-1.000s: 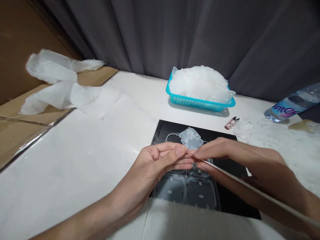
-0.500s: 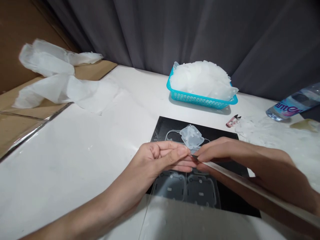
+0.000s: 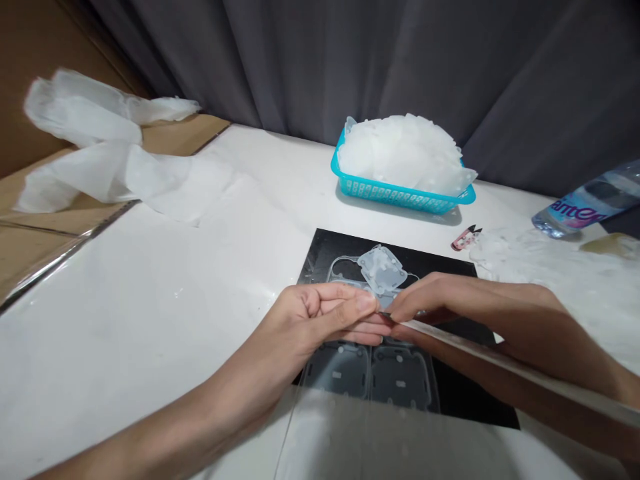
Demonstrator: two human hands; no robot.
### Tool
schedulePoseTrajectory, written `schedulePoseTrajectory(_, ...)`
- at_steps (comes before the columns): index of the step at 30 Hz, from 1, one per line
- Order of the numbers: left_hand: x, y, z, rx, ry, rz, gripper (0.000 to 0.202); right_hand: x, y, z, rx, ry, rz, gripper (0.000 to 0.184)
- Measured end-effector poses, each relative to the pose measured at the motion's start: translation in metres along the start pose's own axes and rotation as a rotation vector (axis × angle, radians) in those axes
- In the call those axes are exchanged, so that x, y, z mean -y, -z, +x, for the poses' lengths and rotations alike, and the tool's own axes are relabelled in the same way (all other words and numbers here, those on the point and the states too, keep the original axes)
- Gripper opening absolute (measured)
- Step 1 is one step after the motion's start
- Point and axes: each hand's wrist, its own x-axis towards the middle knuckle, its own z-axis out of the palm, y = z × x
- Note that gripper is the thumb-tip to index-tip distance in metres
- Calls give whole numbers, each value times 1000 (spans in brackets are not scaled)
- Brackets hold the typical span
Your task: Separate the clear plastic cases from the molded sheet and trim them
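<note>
My left hand (image 3: 340, 317) pinches thumb against fingers over the dark mat (image 3: 470, 373); what lies in the pinch is too small to make out. Just beyond those fingertips is a small translucent plastic piece (image 3: 383, 269) with rounded corners; whether it touches them I cannot tell. From the right, my right hand (image 3: 450, 300) closes on a thin tool with a dark pointed tip (image 3: 384, 314), which meets the left fingertips. A pale strip (image 3: 480, 350) runs along that hand toward the lower right. Clear moulded plastic panels (image 3: 400, 380) lie on the mat beneath both hands, partly covered.
A turquoise basket (image 3: 400, 195) heaped with translucent white pieces stands at the back. A water bottle (image 3: 590, 203) lies to the right, near a small pink-and-black item (image 3: 466, 238) and scattered pale scraps (image 3: 545, 280). Crumpled white sheeting (image 3: 120, 167) covers cardboard at left.
The whole view has shifted slightly, with the scene a little higher in the picture. Both hands keep nearly the same pose; the dark tip looks slightly flatter between the fingertips.
</note>
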Motion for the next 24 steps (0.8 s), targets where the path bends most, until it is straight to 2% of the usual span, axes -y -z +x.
schedulePoseTrajectory(10, 6, 0, 2, -3, 3, 39, 20, -7, -6, 0, -8, 33, -35, 11)
schedulePoseTrajectory(19, 8, 1, 4, -34, 34, 72, 20, 2, -2, 2, 93, -99, -24, 15)
schedulePoseTrajectory(24, 8, -1, 4, -38, 38, 63, 21, 2, 0, 1, 87, -119, 19, 13)
